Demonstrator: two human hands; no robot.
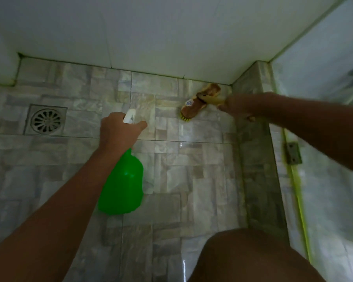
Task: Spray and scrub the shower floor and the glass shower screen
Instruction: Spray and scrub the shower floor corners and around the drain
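My left hand [118, 130] grips the white trigger head of a green spray bottle [122, 184], held over the middle of the tiled shower floor [80, 159] with the nozzle pointing away from me. My right hand [237, 107] holds the yellow handle of a wooden scrub brush [198, 103], whose yellow bristles rest on the floor near the far right corner. The glass shower screen [324, 180] stands along the right side, behind a low tiled curb [255, 159].
A round metal floor drain [46, 120] sits in the floor at far left. A white tiled wall [151, 37] closes the far side. A metal hinge [292, 153] is fixed on the screen's yellowish edge. My bare knee [253, 257] is at the bottom right.
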